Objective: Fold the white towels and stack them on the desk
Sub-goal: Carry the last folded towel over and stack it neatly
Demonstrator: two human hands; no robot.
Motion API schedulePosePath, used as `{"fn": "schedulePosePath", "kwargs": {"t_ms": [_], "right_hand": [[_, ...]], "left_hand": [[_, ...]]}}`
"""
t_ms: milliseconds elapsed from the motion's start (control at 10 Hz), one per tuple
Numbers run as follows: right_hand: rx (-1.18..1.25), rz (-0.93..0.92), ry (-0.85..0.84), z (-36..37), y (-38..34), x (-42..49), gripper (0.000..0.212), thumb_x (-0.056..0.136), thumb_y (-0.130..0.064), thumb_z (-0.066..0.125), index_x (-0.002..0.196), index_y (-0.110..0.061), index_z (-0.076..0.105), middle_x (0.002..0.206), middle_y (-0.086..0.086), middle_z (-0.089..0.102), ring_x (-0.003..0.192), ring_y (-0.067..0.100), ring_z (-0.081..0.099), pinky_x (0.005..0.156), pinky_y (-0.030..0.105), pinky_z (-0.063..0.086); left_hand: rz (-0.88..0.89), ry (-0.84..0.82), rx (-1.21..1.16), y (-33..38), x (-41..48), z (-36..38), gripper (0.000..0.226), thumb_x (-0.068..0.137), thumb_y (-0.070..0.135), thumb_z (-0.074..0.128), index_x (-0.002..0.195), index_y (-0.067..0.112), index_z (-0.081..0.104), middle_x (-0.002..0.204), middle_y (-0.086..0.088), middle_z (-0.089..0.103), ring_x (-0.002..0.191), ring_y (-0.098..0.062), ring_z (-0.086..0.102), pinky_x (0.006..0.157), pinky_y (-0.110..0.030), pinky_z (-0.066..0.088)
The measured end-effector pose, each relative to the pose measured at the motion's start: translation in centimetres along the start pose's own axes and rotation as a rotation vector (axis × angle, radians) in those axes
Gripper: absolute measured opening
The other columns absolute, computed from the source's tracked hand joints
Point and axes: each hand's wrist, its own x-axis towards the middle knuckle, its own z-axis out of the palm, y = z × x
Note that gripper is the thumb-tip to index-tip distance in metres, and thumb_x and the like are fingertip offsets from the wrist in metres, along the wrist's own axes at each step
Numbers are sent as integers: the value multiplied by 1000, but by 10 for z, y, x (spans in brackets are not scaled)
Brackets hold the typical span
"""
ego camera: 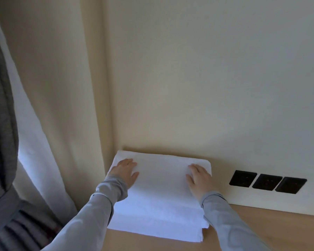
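A stack of folded white towels (161,192) lies on the wooden desk (272,227), pushed into the corner against the cream wall. Several layered edges show at its near right corner. My left hand (124,172) rests flat on the far left part of the top towel, fingers spread. On the far right part my right hand (199,178) lies flat in the same way. Neither hand grips the cloth. Both arms wear light grey sleeves.
Three black wall sockets (267,182) sit low on the wall to the right of the stack. A white sheer curtain (36,160) and a grey drape (2,124) hang at the left. Bare desk surface extends to the right of the towels.
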Motion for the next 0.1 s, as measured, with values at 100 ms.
{"fn": "schedulePosePath", "kwargs": {"t_ms": [100], "right_hand": [[59,-42,-90,-6,-12,-3,45,101,-31,32,143,-16,31,148,4,35,136,20,32,107,29,30]], "left_hand": [[29,-116,-1,12,-7,-6,51,98,43,35,145,23,30,155,5,21,141,-15,21,115,-32,20]]}}
